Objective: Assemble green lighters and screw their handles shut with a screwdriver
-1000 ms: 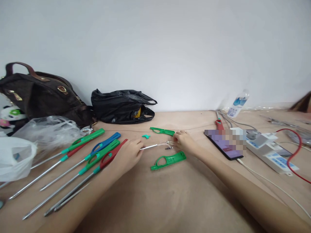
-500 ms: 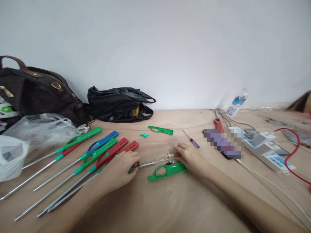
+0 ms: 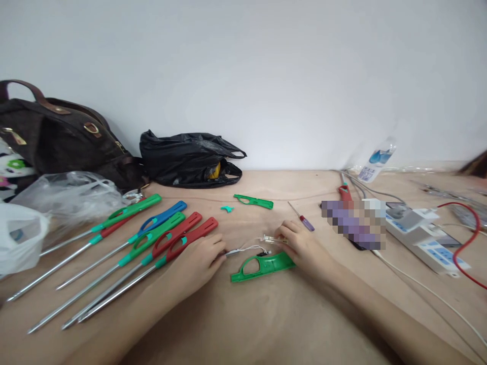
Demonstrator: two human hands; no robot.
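Note:
My left hand (image 3: 200, 261) lies on the table with its fingers closed round the end of a thin metal tube (image 3: 235, 251) that has white wires at its tip. My right hand (image 3: 300, 246) pinches a small clear part with wires (image 3: 268, 239) at the other end. Just below both hands lies an open green handle shell (image 3: 262, 266). A second green shell half (image 3: 253, 201) and a small teal piece (image 3: 227, 209) lie farther back. A small screwdriver with a purple handle (image 3: 302, 217) lies beside my right hand.
Several long lighters with green, blue and red handles (image 3: 152, 241) lie in a row at the left. Behind them are a brown handbag (image 3: 61, 137), plastic bags (image 3: 64, 200) and a black bag (image 3: 190, 159). At the right are a phone (image 3: 352, 223), a power strip (image 3: 422, 235), cables and a bottle (image 3: 375, 165).
Both hands came nearer to me with the tube and wires, down to the green shell. A further red lighter and the screwdriver now show on the table.

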